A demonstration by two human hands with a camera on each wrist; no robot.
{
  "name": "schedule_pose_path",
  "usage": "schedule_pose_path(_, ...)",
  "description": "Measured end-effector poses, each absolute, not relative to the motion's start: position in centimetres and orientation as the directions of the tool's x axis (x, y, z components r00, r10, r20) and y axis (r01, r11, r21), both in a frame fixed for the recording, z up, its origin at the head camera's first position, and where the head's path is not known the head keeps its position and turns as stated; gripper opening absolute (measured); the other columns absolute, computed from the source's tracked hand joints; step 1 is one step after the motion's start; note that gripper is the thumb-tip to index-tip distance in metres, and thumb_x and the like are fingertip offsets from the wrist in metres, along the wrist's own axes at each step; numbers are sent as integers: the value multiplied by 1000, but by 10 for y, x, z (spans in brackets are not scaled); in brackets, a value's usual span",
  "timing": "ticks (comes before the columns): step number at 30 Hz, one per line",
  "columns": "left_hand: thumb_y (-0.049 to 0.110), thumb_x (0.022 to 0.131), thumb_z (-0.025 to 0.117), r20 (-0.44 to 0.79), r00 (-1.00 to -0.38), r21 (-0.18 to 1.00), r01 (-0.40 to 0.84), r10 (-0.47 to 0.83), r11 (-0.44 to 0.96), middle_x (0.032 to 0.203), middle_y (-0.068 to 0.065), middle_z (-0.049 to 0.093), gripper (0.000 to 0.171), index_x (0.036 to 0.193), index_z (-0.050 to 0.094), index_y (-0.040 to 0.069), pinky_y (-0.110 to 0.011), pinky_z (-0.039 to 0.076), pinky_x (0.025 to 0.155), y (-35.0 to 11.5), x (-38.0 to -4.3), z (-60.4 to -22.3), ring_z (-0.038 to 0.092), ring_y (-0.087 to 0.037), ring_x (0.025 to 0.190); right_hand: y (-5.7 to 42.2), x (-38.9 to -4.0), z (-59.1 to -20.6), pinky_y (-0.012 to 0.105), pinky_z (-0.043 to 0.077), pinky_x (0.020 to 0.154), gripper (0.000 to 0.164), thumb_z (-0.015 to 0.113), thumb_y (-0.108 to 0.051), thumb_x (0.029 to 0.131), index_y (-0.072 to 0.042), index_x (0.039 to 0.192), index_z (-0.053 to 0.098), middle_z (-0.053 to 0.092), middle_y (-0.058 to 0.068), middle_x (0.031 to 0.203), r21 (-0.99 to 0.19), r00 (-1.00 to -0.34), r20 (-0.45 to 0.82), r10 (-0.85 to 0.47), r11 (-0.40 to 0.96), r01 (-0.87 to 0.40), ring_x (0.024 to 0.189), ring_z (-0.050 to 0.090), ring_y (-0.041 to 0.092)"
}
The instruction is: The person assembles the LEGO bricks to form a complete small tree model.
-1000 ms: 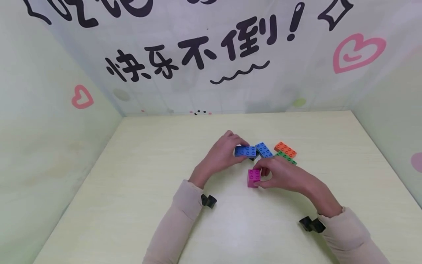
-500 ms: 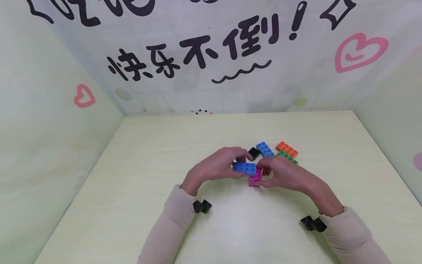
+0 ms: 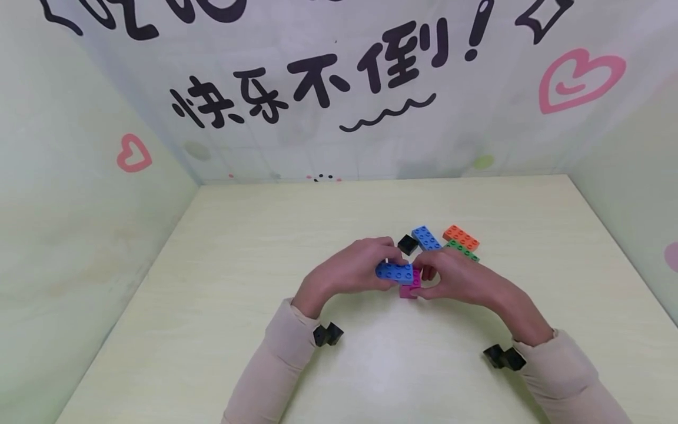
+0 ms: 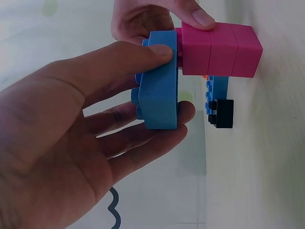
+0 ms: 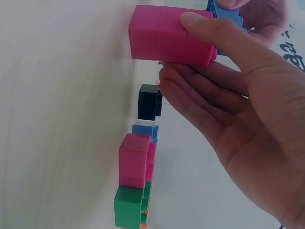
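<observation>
In the head view my left hand (image 3: 349, 268) pinches a blue toy building brick (image 3: 394, 272), studs up, between thumb and fingers. That brick's underside sits right at the top studs of a pink brick stack (image 4: 221, 50), overhanging it to the left. Three pink bricks make up the stack, which stands upright on the table. My right hand (image 3: 461, 280) grips the stack from the right, its thumb (image 5: 193, 20) near the top and its fingers behind. From above, the blue brick hides part of the stack's top.
Behind the hands lie a black brick (image 3: 408, 244), another blue brick (image 3: 426, 238), an orange brick (image 3: 461, 237) and a green brick (image 3: 462, 251). Another pink brick (image 5: 133, 160) shows beside the green one in the right wrist view. A printed wall stands behind the table (image 3: 254, 235).
My left hand has brought the blue brick toward me, from beside the black brick to over the pink stack. The black brick now shows fully. My right hand has stayed on the stack.
</observation>
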State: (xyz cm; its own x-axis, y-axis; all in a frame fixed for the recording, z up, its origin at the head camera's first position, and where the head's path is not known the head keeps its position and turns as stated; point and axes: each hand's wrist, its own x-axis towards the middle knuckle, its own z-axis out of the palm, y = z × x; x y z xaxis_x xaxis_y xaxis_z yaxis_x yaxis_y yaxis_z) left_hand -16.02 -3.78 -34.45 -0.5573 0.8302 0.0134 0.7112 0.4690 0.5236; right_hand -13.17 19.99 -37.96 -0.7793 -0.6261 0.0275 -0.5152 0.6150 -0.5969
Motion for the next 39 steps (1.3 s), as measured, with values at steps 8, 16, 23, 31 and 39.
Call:
schedule_pose_path(8, 13, 83, 80, 7, -566, 537, 698, 824, 474, 107, 2, 59, 34, 114, 70, 8, -17, 44, 85, -37, -160, -344, 56, -8, 95, 200, -132, -380, 30, 55, 70, 30, 83, -27, 80, -11, 101, 69, 65, -12, 86, -597, -778, 36, -627, 611, -520, 78, 62, 10)
schedule_pose_path(16, 14, 84, 79, -7, -564, 520, 703, 826, 485, 108, 2, 58, 34, 116, 70, 9, -17, 44, 85, -37, -161, -342, 55, -8, 95, 200, -133, -379, 31, 55, 70, 30, 83, -26, 80, -11, 101, 69, 64, -12, 86, -590, -782, 24, -622, 623, -514, 77, 62, 11)
schedule_pose_path(23, 14, 83, 79, -8, -566, 502, 711, 824, 493, 109, 2, 60, 34, 116, 69, 8, -17, 44, 86, -36, -160, -340, 55, -9, 96, 200, -134, -378, 30, 55, 70, 30, 83, -26, 80, -10, 102, 69, 64, -11, 86, -584, -782, 26, -622, 626, -517, 78, 62, 11)
schedule_pose_path(31, 14, 82, 80, -17, -584, 501, 697, 811, 513, 105, 3, 58, 34, 115, 69, 10, -16, 44, 84, -35, -159, -341, 55, -8, 93, 200, -134, -378, 31, 55, 70, 30, 83, -26, 80, -11, 102, 69, 65, -12, 86, -586, -781, 31, -624, 621, -520, 77, 62, 10)
schedule_pose_path(39, 36, 86, 77, 30, -613, 476, 703, 790, 528, 104, 7, 57, 38, 115, 67, 14, -17, 43, 78, -28, -156, -343, 53, -7, 92, 200, -133, -379, 30, 54, 70, 28, 83, -27, 80, -12, 100, 69, 64, -12, 85, -591, -776, 41, -630, 610, -527, 77, 62, 10)
